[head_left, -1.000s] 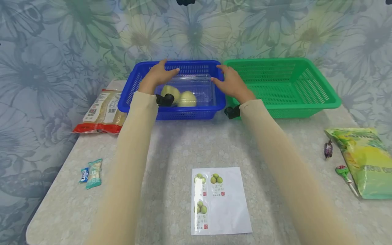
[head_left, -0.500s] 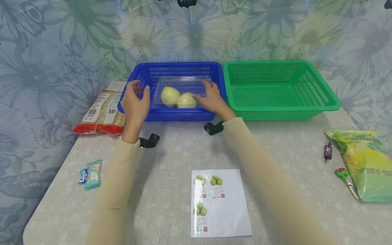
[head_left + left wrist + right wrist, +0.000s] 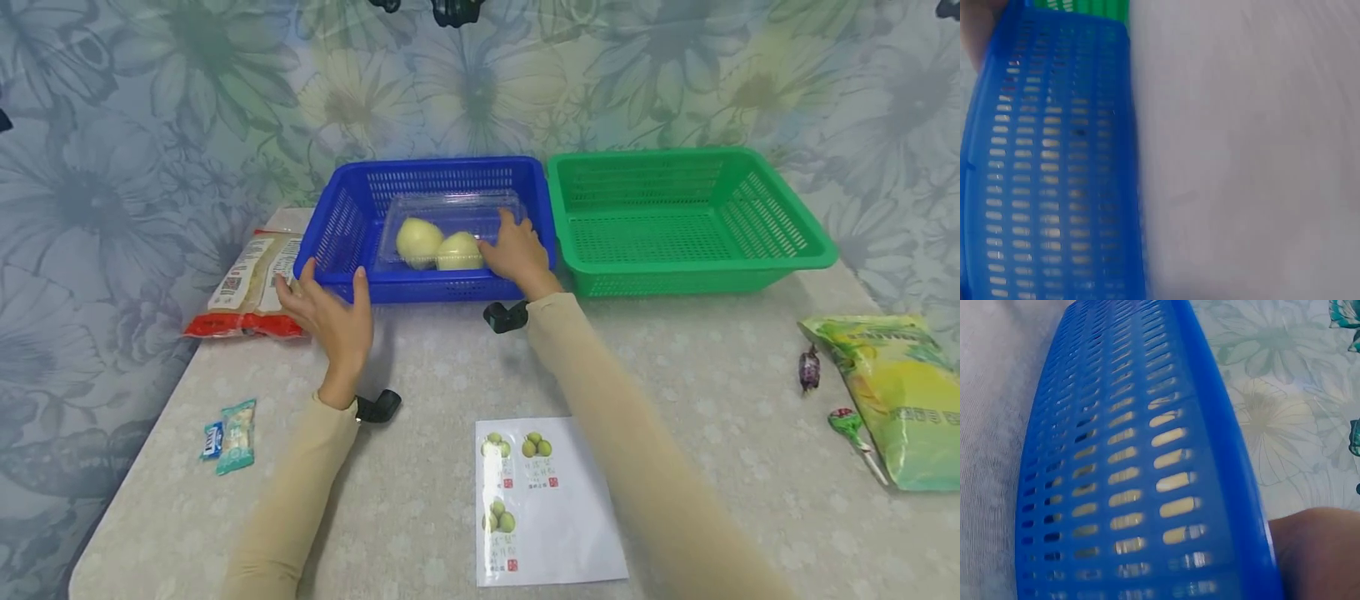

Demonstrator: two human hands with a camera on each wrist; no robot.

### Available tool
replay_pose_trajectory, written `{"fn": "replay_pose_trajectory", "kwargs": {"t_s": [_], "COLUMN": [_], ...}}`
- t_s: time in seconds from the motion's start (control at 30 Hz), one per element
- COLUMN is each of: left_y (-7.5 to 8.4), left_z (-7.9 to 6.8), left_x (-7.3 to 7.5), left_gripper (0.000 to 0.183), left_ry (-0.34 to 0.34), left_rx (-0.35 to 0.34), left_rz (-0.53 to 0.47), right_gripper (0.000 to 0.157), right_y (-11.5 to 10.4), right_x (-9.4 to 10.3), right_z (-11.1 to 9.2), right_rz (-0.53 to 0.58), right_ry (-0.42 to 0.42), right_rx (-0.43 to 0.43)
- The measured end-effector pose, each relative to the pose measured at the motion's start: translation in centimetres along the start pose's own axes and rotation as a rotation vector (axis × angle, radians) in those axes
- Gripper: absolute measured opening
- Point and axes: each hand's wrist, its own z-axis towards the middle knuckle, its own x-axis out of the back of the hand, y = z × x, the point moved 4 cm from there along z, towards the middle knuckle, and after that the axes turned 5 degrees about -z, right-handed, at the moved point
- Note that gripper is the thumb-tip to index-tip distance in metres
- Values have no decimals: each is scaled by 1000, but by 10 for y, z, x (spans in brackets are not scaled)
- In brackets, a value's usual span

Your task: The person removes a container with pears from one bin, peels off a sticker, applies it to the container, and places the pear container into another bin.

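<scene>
A clear plastic box (image 3: pixel 487 218) lies in the blue basket (image 3: pixel 352 208), and two pale yellow-green round fruits (image 3: pixel 418 242) show inside it. Over the right end of that box is my right hand (image 3: pixel 519 254), its fingers relaxed and spread, the thumb close to the right-hand fruit. My left hand (image 3: pixel 330 321) is at the basket's front left corner, fingers spread and holding nothing. Only the slotted side of the basket (image 3: pixel 1104 456) and a bit of my right hand (image 3: pixel 1322 550) appear in the right wrist view. The left wrist view is blurred.
Right beside the blue basket stands a green basket (image 3: pixel 645 225). A red-edged bag (image 3: pixel 243 279) lies at left, with small wrapped snacks (image 3: pixel 238 433) nearer. A printed sheet (image 3: pixel 555 525) lies in front. On the right are a yellow-green bag (image 3: pixel 900 400), a purple candy (image 3: pixel 809 370) and a lollipop (image 3: pixel 847 425).
My left hand has come out from over the blue basket, toward me and to the left. My right hand has shifted from the basket's right rim leftward and nearer, onto the box's right end.
</scene>
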Motion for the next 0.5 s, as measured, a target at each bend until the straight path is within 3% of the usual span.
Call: {"fn": "replay_pose_trajectory", "kwargs": {"t_s": [0.17,0.3,0.5], "left_y": [-6,-10,-14], "left_z": [0,1,0], "left_x": [-7,-8,-8], "left_gripper": [72,76,74], "left_ry": [-109,-158,-150], "left_rx": [101,96,67], "left_rz": [-137,-169,-183], "right_gripper": [66,66,67], "right_y": [-2,-3,-3], "right_x": [1,2,3], "right_z": [0,0,0], "right_rz": [16,54,99], "right_ry": [32,43,17], "right_rx": [-32,-39,-26]}}
